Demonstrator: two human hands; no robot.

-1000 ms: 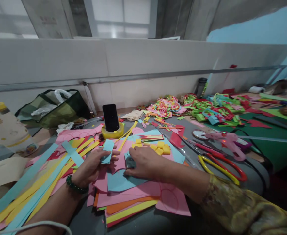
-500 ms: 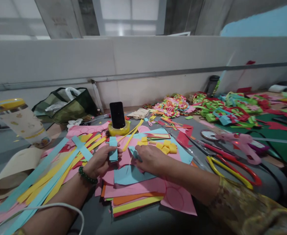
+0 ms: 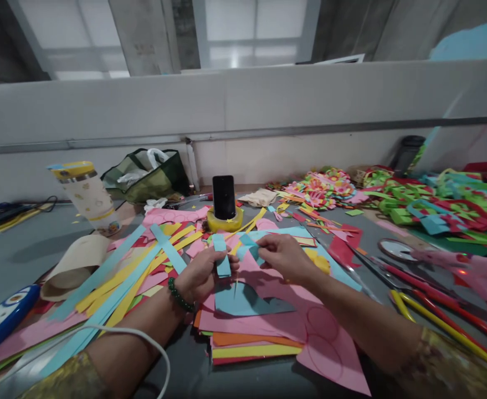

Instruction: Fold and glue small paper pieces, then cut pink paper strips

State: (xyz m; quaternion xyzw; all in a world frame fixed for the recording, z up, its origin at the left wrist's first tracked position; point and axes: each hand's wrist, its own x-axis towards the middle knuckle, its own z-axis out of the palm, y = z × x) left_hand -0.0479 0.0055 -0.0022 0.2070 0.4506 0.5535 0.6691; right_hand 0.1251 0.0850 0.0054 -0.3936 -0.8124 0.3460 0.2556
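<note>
My left hand, with a green bead bracelet at its wrist, is closed on a folded light blue strip. To its right my right hand pinches a curled light blue piece between thumb and fingers. Both hands hover over a stack of pink, orange and yellow sheets. A blue sheet with cut-out curves lies on top. Folded yellow pieces show partly behind my right hand. Long blue and yellow strips lie left of my left hand.
A phone stands in a yellow tape roll. To the left are a tumbler and a cardboard tube. Scissors, a pink glue gun and colourful pieces lie right. A white cable crosses my left forearm.
The view has swung left, so things appear further right. The blue piece in my right hand now shows more, curled open beside the strip. My left hand keeps its hold.
</note>
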